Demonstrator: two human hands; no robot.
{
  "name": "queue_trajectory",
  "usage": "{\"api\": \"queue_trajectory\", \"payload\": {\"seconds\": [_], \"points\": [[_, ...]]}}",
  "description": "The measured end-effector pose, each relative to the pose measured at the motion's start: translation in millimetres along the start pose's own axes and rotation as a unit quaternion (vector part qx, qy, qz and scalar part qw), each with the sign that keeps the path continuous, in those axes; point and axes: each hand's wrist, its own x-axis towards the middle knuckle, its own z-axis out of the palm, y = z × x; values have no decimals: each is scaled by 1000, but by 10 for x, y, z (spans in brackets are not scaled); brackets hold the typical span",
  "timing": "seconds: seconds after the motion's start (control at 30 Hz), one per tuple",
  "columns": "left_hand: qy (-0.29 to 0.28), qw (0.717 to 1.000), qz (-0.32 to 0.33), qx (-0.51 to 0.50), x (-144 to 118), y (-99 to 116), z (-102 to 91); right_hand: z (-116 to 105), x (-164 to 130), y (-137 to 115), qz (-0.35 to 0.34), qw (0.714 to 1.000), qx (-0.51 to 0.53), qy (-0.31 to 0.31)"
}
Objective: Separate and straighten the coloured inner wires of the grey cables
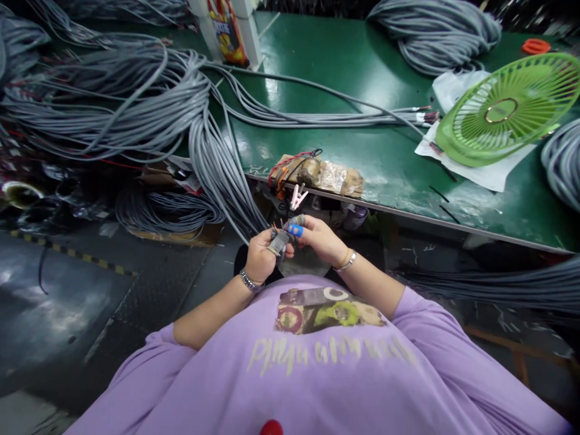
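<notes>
Close to my body, below the table edge, both hands meet at the end of a grey cable. My left hand [263,257] is closed around a flat grey piece [278,243], which looks like a cable end or its sheath. Thin coloured wires [277,228] stick out just above it. My right hand [322,243] pinches at these wires, with blue tape [295,230] on its thumb and greyish wrapping on a finger. Exactly what lies between the right fingertips is too small to make out. A bundle of grey cables [222,163] runs down from the table to my left hand.
On the green table [317,60] stands a green fan [498,112] at right. A cardboard piece wrapped in tape [333,176] lies at the front edge, a pink clip [298,197] beside it. Large cable coils [439,33] lie at the back right. Orange scissor handles [536,46] show behind the fan.
</notes>
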Motion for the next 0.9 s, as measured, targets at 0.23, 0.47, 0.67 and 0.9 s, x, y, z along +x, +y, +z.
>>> {"api": "queue_trajectory", "payload": {"seconds": [0.23, 0.47, 0.67, 0.9], "points": [[30, 997, -52, -55, 52, -52, -15, 26, 71, 84, 2, 999, 50, -1], [19, 989, -97, -111, 83, -59, -25, 36, 70, 159, 25, 995, 93, 15], [52, 997, -28, -47, 20, -77, -43, 3, 56, 168, 18, 995, 40, 89], [61, 941, 176, 283, -37, -87, -150, 83, -61, 87, -22, 986, -164, 9]]}}
